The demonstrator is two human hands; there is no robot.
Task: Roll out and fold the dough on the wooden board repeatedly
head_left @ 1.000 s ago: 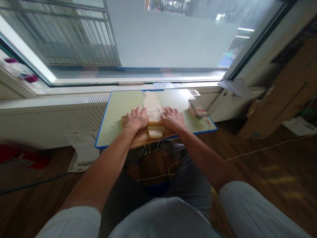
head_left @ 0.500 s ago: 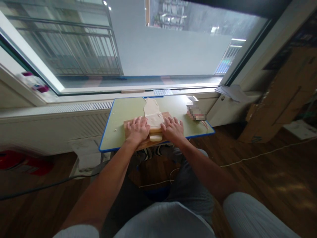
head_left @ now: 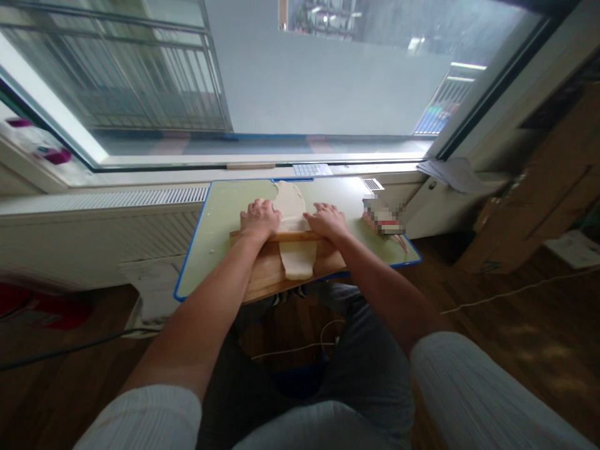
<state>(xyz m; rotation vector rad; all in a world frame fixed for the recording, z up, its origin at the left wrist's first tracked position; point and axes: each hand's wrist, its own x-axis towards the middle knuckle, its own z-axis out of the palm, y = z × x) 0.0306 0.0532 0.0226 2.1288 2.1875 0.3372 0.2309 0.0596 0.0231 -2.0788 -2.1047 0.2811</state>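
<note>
A wooden rolling pin (head_left: 296, 236) lies crosswise over a long, flat sheet of pale dough (head_left: 299, 257). The dough runs from a wooden board (head_left: 262, 275) to the far edge of the light green tabletop, both in front of and behind the pin. My left hand (head_left: 260, 219) is over the pin's left end, fingers bent forward. On the right end rests my right hand (head_left: 327, 220), with its thumb toward the dough. Both palms bear on the pin, and its ends are hidden under them.
The small table (head_left: 215, 219) has a blue rim and stands against a radiator (head_left: 140, 231) below a window. A blurred-out item (head_left: 384, 215) lies at its right. A bottle with purple parts (head_left: 40, 142) is on the sill; a cardboard box (head_left: 529, 194) stands at right.
Both hands and the rolling pin have moved forward, away from me, over the dough. More of the dough and the wooden board now shows on my side of the pin.
</note>
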